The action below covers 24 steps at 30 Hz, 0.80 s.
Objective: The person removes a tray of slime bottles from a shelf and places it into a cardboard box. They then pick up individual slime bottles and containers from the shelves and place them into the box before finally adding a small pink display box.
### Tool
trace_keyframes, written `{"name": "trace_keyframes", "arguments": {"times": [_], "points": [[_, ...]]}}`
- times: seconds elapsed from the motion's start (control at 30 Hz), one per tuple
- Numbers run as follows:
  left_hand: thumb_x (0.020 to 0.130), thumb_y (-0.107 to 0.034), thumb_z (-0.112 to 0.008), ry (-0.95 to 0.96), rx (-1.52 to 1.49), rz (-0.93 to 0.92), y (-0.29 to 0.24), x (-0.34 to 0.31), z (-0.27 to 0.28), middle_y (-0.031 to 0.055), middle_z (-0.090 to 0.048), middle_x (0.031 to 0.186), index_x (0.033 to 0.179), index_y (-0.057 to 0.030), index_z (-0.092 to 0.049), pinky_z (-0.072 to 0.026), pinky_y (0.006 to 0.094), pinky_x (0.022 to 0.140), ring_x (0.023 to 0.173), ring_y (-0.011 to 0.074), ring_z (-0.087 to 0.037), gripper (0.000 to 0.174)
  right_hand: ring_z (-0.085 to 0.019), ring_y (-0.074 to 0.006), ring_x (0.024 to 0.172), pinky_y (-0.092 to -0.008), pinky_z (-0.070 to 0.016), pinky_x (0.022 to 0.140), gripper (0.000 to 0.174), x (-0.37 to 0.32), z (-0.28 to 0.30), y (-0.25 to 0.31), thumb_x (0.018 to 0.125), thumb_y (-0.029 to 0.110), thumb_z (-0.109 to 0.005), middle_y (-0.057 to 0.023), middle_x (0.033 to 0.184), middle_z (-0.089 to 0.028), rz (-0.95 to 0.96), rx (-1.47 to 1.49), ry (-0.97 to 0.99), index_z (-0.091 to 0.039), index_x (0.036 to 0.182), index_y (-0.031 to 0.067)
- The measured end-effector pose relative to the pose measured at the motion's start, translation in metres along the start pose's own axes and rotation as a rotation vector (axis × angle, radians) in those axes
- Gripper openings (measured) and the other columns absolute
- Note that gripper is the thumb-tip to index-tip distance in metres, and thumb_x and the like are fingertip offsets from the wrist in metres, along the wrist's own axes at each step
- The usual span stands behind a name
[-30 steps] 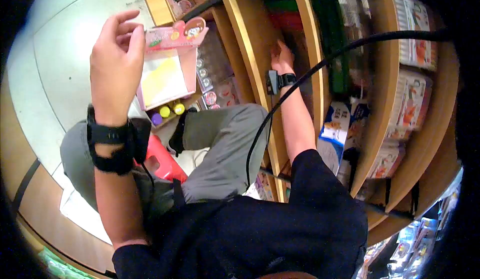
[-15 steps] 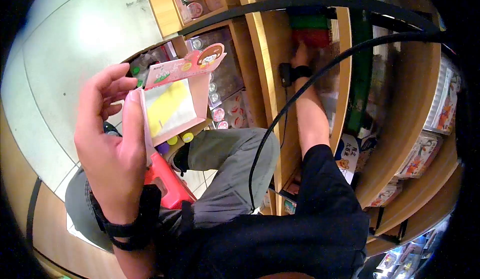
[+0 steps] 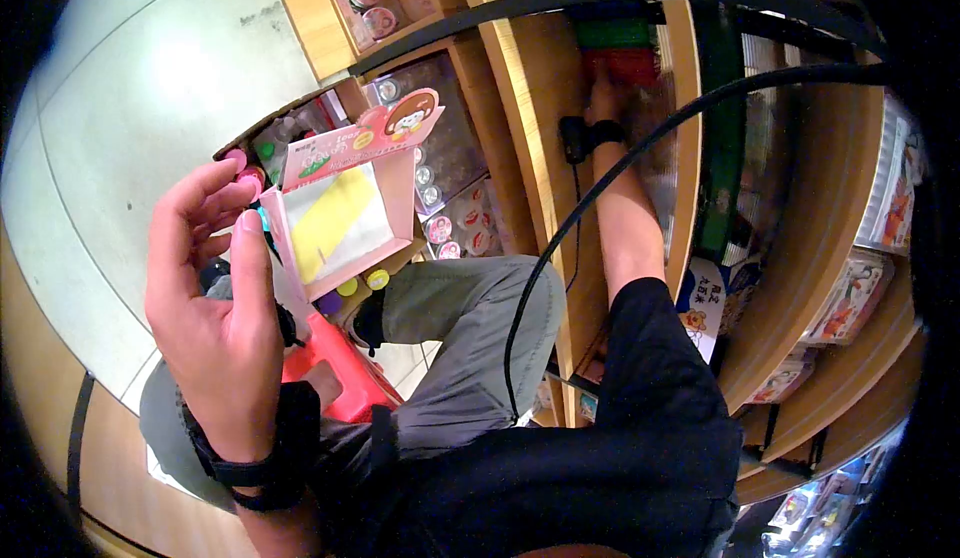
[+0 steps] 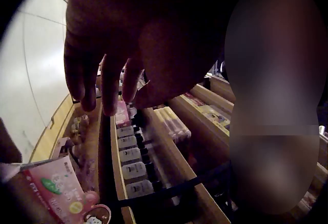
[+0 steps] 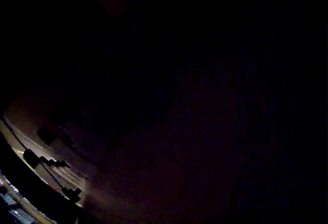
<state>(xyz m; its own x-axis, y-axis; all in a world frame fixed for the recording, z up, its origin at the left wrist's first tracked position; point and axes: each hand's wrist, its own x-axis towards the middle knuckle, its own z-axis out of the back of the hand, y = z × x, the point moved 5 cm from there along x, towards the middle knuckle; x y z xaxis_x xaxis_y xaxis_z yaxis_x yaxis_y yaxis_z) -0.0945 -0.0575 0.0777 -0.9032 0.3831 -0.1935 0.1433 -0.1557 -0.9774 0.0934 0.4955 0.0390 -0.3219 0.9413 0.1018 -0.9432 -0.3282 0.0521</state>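
Note:
My left hand (image 3: 215,308) hovers beside an open pink display box (image 3: 402,198), its fingers bent loosely around nothing. The box has a raised printed flap and a white and yellow inside. In the left wrist view, the left hand (image 4: 133,44) hangs fingers-down above the shelving, with the pink box's flap (image 4: 59,188) at lower left. My right hand (image 3: 604,100) reaches deep into a wooden shelf bay, fingertips right at a red pack (image 3: 622,65) beside a green one (image 3: 612,34). Shadow covers its fingers, and I cannot tell whether they grip the pack. The right wrist view is almost black.
Wooden shelf dividers (image 3: 515,138) stand on both sides of my right arm. A black cable (image 3: 600,193) crosses in front of it. A red plastic object (image 3: 345,363) lies by my legs. Several bottles (image 4: 134,170) line a shelf bay. Packaged goods (image 3: 850,298) fill the right side.
My left hand has come down and closer to the box's near side, holding nothing throughout. The right hand has moved farther into the shelf, up to the red pack. The head view has shifted.

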Motion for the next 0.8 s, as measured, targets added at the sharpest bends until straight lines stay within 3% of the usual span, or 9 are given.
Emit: {"name": "trace_keyframes", "arguments": {"times": [0.2,0.33,0.4,0.5,0.57,0.6,0.73,0.8], "points": [[0.084,-0.002,-0.051,-0.011,-0.033,-0.024,-0.003,0.0,-0.006,0.0106,-0.059,0.095,0.111,0.0016,-0.053,-0.0431,0.0268,0.079,0.088,0.0162,-0.056,0.027,-0.048,-0.0247,0.104,-0.0369,-0.0386,0.088,0.044,-0.062,0.014,0.004,0.08,0.027,-0.064,-0.014,0.114,-0.053,0.048,0.264,-0.065,-0.052,0.112,-0.0009],[0.085,-0.004,-0.051,0.043,-0.001,-0.058,0.0,-0.005,-0.012,0.0116,-0.059,0.101,0.116,0.0005,-0.05,-0.0429,0.0268,0.082,0.089,0.016,-0.055,0.031,-0.044,-0.0252,0.114,-0.0372,-0.0346,0.094,0.048,-0.135,0.036,-0.014,0.079,0.021,-0.063,-0.015,0.122,-0.049,0.017,0.402,-0.003,-0.048,0.12,0.0003],[0.088,-0.006,-0.05,0.064,0.003,-0.09,0.001,-0.009,-0.009,0.0128,-0.059,0.107,0.119,-0.0004,-0.048,-0.0424,0.0266,0.085,0.093,0.0161,-0.056,0.032,-0.042,-0.0254,0.118,-0.0373,-0.0326,0.098,0.05,-0.175,0.052,-0.027,0.079,0.018,-0.063,-0.0156,0.125,-0.047,-0.027,0.498,0.051,-0.046,0.123,0.0009],[0.088,-0.007,-0.051,0.079,0.005,-0.061,0.002,-0.018,0.0,0.0135,-0.058,0.111,0.119,-0.0013,-0.05,-0.0409,0.0261,0.087,0.095,0.0161,-0.055,0.032,-0.043,-0.0194,0.116,-0.031,-0.0321,0.098,0.043,-0.224,0.065,-0.087,0.083,0.017,-0.06,-0.0091,0.124,-0.049,-0.171,0.705,0.166,-0.049,0.121,0.0014],[0.088,-0.008,-0.051,0.101,-0.001,-0.046,0.005,-0.019,0.002,0.0129,-0.058,0.111,0.118,-0.0009,-0.051,-0.0404,0.0261,0.087,0.097,0.0161,-0.055,0.031,-0.045,-0.018,0.111,-0.0288,-0.0334,0.096,0.036,-0.246,0.073,-0.125,0.084,0.016,-0.058,-0.0071,0.118,-0.053,-0.224,0.617,0.193,-0.053,0.116,0.0011],[0.089,-0.008,-0.05,0.113,-0.022,-0.041,0.007,-0.02,0.003,0.0125,-0.058,0.111,0.118,-0.0004,-0.051,-0.0404,0.0261,0.087,0.097,0.016,-0.055,0.03,-0.048,-0.0176,0.107,-0.0287,-0.0351,0.093,0.03,-0.269,0.084,-0.134,0.083,0.013,-0.057,-0.0063,0.111,-0.057,-0.349,0.575,0.119,-0.056,0.111,0.0004],[0.09,-0.009,-0.05,0.191,-0.068,-0.099,0.002,-0.022,-0.012,0.0117,-0.058,0.11,0.117,0.0012,-0.051,-0.0416,0.0262,0.086,0.096,0.016,-0.055,0.029,-0.052,-0.0168,0.1,-0.0267,-0.0389,0.087,0.033,-0.325,0.093,-0.224,0.085,0.015,-0.056,-0.0075,0.106,-0.059,-0.462,0.364,0.312,-0.056,0.113,-0.0015],[0.09,-0.01,-0.051,0.265,-0.079,-0.093,-0.003,-0.029,-0.028,0.0115,-0.058,0.108,0.116,0.0018,-0.051,-0.0435,0.027,0.083,0.096,0.0165,-0.056,0.028,-0.054,-0.0137,0.097,-0.0256,-0.0416,0.084,0.032,-0.358,0.106,-0.232,0.086,0.018,-0.055,-0.0079,0.104,-0.061,-0.432,0.322,0.4,-0.056,0.111,-0.0032]]}}
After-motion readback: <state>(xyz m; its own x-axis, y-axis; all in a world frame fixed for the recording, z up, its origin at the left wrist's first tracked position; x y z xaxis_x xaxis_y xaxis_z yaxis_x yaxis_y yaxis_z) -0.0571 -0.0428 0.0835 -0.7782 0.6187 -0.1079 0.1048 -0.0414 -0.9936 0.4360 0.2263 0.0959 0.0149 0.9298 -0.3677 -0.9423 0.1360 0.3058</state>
